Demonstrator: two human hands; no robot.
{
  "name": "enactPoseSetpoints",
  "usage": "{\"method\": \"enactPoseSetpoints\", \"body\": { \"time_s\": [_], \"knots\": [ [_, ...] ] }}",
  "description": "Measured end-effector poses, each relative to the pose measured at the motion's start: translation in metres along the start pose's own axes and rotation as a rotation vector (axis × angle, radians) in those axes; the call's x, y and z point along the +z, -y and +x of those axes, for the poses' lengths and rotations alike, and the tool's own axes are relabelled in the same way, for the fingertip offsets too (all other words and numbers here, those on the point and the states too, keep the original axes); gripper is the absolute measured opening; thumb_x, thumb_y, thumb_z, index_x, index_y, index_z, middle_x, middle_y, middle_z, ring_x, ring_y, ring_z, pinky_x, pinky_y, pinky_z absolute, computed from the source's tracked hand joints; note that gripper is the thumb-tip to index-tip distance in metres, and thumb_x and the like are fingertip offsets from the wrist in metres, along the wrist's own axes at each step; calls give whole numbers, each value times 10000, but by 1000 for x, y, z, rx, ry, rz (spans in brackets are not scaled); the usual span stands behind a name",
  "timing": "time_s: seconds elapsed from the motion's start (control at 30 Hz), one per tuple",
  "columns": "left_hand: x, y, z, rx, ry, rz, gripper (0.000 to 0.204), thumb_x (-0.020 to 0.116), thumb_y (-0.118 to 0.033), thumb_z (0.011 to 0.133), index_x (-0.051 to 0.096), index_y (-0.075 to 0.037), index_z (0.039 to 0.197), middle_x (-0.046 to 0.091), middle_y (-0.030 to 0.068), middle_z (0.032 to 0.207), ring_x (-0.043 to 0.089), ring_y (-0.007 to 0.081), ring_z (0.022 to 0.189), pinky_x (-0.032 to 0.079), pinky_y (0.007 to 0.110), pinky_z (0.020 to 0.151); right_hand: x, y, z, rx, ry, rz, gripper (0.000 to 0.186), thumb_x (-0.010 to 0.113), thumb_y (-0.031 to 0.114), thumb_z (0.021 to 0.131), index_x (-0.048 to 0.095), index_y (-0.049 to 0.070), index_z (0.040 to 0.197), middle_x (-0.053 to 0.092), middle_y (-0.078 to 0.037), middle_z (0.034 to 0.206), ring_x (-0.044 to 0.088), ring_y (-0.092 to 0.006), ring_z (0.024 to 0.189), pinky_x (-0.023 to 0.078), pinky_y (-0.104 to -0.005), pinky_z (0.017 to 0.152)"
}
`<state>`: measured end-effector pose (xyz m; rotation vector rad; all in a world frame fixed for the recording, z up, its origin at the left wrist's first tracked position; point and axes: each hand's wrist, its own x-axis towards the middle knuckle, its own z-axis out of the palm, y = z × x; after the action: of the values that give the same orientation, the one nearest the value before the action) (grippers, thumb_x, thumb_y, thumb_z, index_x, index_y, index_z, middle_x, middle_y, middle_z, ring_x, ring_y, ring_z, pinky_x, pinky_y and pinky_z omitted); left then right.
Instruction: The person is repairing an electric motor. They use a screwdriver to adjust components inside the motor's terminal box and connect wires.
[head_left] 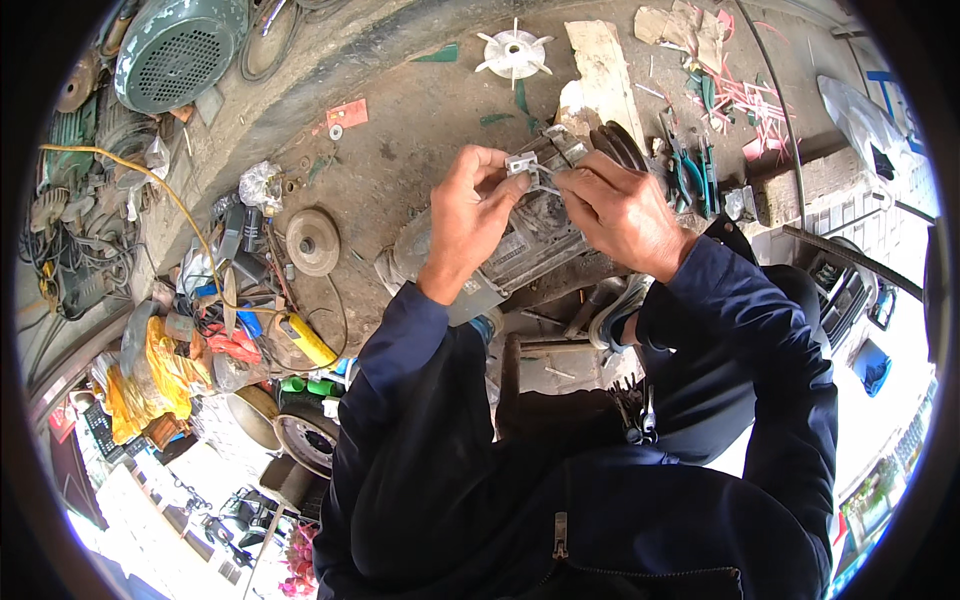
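Between the thumb and fingers of my left hand (470, 205) is a small pale block with openings in it (522, 163), perhaps a terminal piece. My right hand (625, 210) pinches close against its right side; whatever lies between those fingertips is too small to make out. Both hands are raised over a worn grey electric motor (525, 245), which lies on its side with its ribbed housing partly covered by my hands. At its left end is a rounded grey end cover (410, 245).
A pale fan wheel (514, 54) lies beyond the motor. Pliers (688, 175) and other hand tools lie to the right, near pink scraps (745, 105). On the left are a round metal disc (313, 242), a yellow-bodied tool (308, 340), and a green motor (180, 55).
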<state>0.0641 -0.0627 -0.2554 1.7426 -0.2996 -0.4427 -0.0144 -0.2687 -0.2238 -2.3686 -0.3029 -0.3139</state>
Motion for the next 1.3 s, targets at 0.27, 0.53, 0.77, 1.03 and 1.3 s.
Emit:
{"method": "enactPoseSetpoints", "body": {
  "time_s": [0.27,0.53,0.77,1.03,1.3],
  "knots": [
    [-1,1,3,-57,12,-22,253,780,-38,923,591,21,1081,755,108,967,699,94,862,582,262,740,-6,0,3,-28,65,4,200,717,29,831,671,40,1026,600,-114,895,659,-350,700,548,-435,596],
    [-2,3,2,-35,16,-38,249,786,-36,919,590,24,1061,749,109,939,694,101,841,575,267,710,-7,-1,10,-46,88,-1,154,708,24,828,647,39,969,590,-113,874,660,-350,701,538,-439,581],
    [-3,5,1,-37,12,-29,251,791,-31,915,592,31,1055,738,109,927,679,99,831,563,268,699,-7,-1,12,-61,90,-15,140,710,15,801,615,38,900,574,-117,847,649,-356,651,527,-448,553],
    [-2,4,0,-43,1,-56,250,790,-15,908,593,38,1052,730,95,940,660,94,828,553,260,718,-7,2,12,-48,104,-23,150,691,-14,761,586,22,861,572,-130,857,660,-362,674,537,-441,575],
    [-2,-7,-4,13,24,130,216,734,41,939,575,14,1083,704,67,957,668,99,846,561,251,743,-5,5,11,22,117,-37,117,707,15,839,650,40,937,575,-121,846,641,-372,699,538,-451,607]
  ]
}}
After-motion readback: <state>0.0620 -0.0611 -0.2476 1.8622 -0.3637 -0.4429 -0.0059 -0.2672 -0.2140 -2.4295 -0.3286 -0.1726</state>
